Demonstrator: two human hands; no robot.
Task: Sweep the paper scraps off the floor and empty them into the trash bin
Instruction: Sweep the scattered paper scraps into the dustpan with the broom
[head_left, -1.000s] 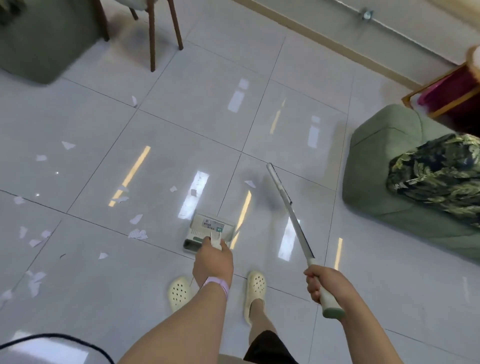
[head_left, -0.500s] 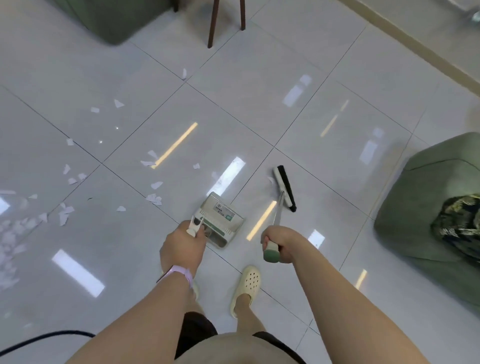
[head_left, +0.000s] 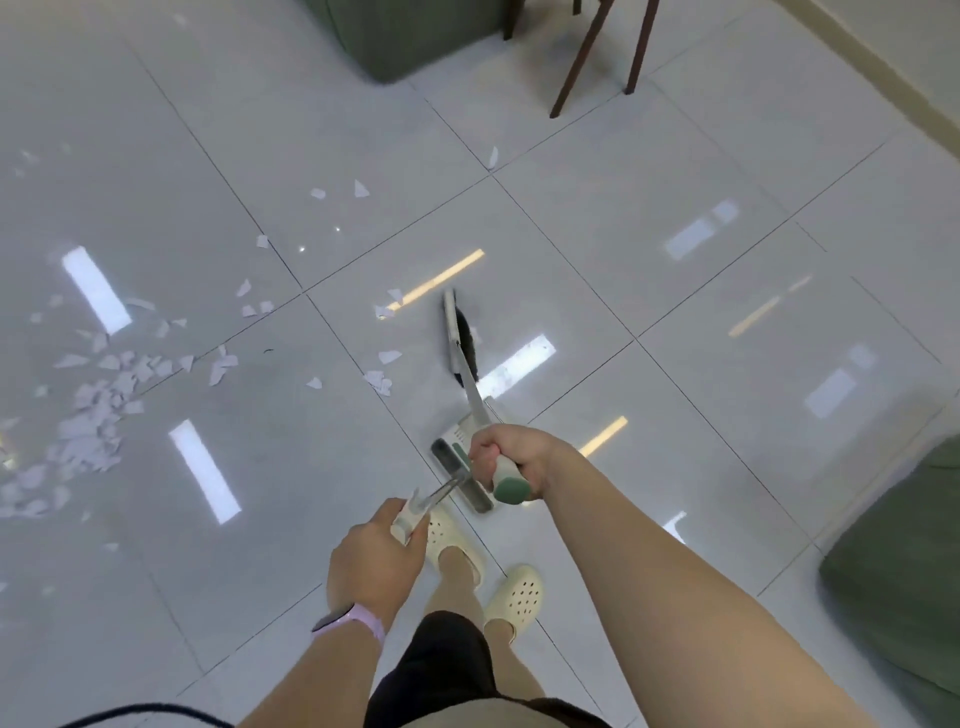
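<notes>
White paper scraps (head_left: 98, 410) lie scattered over the grey floor tiles, thickest at the left, with a few more (head_left: 382, 376) close to the broom head. My right hand (head_left: 511, 460) grips the green-tipped handle of the broom, whose black-bristled head (head_left: 460, 338) rests on the floor just right of those scraps. The white dustpan (head_left: 462, 462) sits on the floor in front of my feet, partly hidden by my right hand. My left hand (head_left: 376, 558) holds its handle (head_left: 410, 519). No trash bin is in view.
A green upholstered seat (head_left: 405, 36) and dark wooden chair legs (head_left: 597, 52) stand at the top. Another green cushion (head_left: 904, 577) is at the right edge. A black cable (head_left: 145, 711) crosses the bottom left. My feet in cream clogs (head_left: 514, 597) are beside the dustpan.
My view has turned left, bringing the big scrap pile into sight. The broom head has swung left to the near scraps and the dustpan has shifted with my left hand.
</notes>
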